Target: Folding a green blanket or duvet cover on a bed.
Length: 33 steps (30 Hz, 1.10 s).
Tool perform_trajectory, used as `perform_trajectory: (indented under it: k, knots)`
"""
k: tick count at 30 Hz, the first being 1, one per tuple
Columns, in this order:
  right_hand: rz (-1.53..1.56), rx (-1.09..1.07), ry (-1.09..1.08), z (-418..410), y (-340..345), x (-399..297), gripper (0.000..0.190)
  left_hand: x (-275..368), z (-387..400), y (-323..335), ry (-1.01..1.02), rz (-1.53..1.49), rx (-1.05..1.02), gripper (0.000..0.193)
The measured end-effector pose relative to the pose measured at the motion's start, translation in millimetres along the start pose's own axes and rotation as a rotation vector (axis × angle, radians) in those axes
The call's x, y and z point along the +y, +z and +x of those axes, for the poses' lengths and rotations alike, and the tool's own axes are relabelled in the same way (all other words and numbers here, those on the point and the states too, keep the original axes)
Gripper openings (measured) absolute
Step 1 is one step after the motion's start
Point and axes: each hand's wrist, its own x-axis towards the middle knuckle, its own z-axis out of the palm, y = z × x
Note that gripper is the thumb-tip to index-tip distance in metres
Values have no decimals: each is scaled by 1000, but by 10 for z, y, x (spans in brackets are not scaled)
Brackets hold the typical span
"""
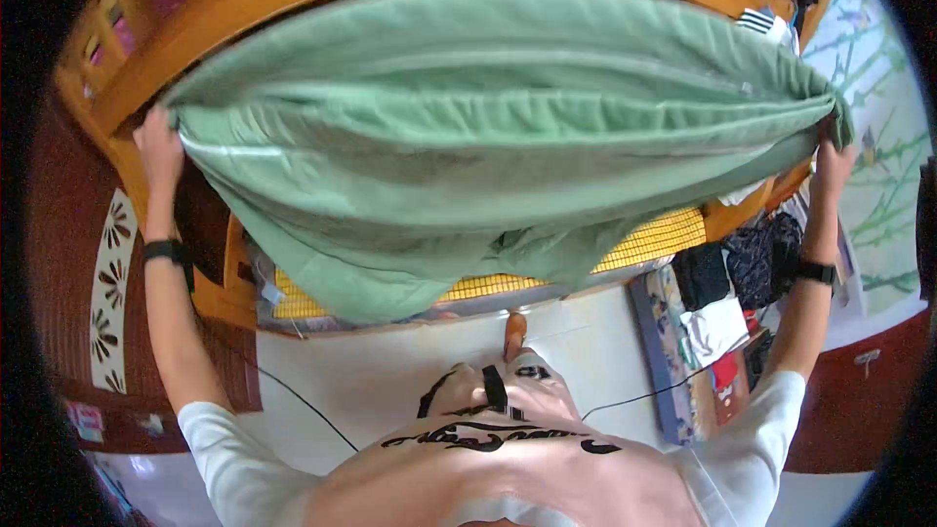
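A large pale green cloth (468, 183) with a gathered, ruffled edge is stretched wide before me. My left hand (159, 148) grips its left corner, and my right hand (834, 159) grips the opposite one. Between the hands its top parts into two layers with a gap, like the mouth of a cover. The lower part hangs in folds over a bed laid with a yellow woven mat (651, 238), hiding much of that mat. I wear a dark band on each wrist.
An orange wooden bunk-bed rail (293, 4) arches above the cloth. Dark clothes (761, 256) and a white folded cloth (716, 331) lie piled at right. A dark brown wooden cabinet (62, 263) stands at left. Black cables (311, 408) cross the white floor (585, 329).
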Motion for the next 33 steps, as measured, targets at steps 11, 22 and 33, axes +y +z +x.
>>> perform_trajectory:
  k: [11, 22, 33]
  knots:
    - [-61, -275, 12, 609, 29, -147, 29, -213, -2, -992, -349, -315, -24, 37]
    - [-432, -285, -19, 100, 1236, 769, 40, 949, 206, -120, -499, -277, -270, 26]
    - [55, 222, -384, 950, 1091, 38, 28, 415, 547, -266, -423, -153, 356, 25]
